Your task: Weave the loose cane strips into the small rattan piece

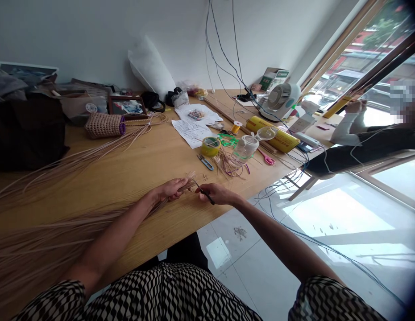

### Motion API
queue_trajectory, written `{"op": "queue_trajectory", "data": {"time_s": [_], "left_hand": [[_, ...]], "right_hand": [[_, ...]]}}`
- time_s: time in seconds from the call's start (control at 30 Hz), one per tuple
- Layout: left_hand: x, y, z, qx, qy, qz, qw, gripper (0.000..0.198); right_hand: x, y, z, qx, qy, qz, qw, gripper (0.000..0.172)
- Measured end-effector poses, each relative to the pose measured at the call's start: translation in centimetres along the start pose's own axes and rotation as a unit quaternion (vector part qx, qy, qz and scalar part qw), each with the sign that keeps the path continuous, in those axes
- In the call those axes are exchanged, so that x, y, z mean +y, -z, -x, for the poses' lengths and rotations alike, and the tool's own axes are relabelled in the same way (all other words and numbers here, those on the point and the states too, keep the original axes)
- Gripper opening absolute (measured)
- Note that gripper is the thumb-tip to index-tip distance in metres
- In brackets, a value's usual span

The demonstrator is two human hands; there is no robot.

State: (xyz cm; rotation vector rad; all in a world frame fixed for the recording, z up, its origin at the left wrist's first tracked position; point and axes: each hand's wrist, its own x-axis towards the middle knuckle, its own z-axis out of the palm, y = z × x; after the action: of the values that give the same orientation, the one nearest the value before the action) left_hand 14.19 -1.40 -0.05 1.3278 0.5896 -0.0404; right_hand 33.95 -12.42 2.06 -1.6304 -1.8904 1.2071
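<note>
Strands [190, 182], thin and pale, poke out past the left hand [168, 190], closed round the bundle near its ends, while the right hand [218, 194] grips a dark-handled cutting tool [206, 195], its tip just beside or touching them. A clean cut would likely want level ends, a tight pinch right behind them and the blade angled away from the left hand. Beyond the hands on the worktop [150, 156] lie blue snips [206, 163] and, farther out, a yellow tape roll [210, 150].

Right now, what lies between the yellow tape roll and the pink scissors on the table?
The head view shows tangled thin strips, then a clear plastic jar, between the yellow tape roll and the pink scissors.
</note>
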Motion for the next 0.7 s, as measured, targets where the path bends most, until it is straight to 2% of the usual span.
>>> {"op": "queue_trajectory", "data": {"time_s": [0.2,0.37,0.5,0.7], "left_hand": [[0.0,-0.3,0.0,-0.006,0.002,-0.032,0.999,0.048],[0.0,-0.4,0.1,0.008,0.009,-0.033,0.999,0.046],[0.1,-0.3,0.2,-0.002,0.006,-0.024,1.0,0.045],[-0.3,-0.5,-0.2,0.009,0.016,-0.038,0.999,0.046]], "right_hand": [[-0.3,0.4,-1.0,-0.002,0.001,0.023,1.0,0.047],[0.2,0.1,-1.4,0.035,0.034,0.033,0.998,0.039],[0.7,-0.2,-0.9,0.057,0.005,0.039,0.998,0.036],[0.4,-0.1,-0.9,0.045,0.04,0.048,0.997,0.031]]}}
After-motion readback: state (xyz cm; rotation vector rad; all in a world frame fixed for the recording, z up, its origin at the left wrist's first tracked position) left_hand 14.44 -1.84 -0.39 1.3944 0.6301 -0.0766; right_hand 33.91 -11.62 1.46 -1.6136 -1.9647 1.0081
